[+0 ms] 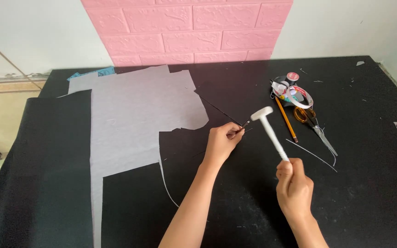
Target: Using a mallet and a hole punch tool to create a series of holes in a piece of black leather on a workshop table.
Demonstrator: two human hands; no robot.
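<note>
The table fills nearly the whole view, covered in black cloth, with a white wall and a panel of pink brick pattern behind its far edge; on its left half lies a large pale grey sheet, cut to an irregular outline with a curved notch on its right side, and a piece of black fabric overlaps the sheet's left edge; a scrap of blue patterned material peeks out at the sheet's far corner.

My left hand rests on the black cloth just right of the sheet's notch, fingers closed in a pinch on a small dark metal punch, which points up and to the right; my right hand is raised nearer to me, closed in a fist around the bottom of the handle of a white mallet; the mallet's head hangs just above and beside the tip of the punch, and I cannot tell whether they touch.

Beyond the mallet, well apart from my hands, sits a small cluster: a coiled measuring tape in white and red, scissors with orange handles, and a yellow pencil lying alongside; a thin white sliver lies on the cloth right of the mallet handle; a few tiny pale scraps dot the far right of the table.
</note>
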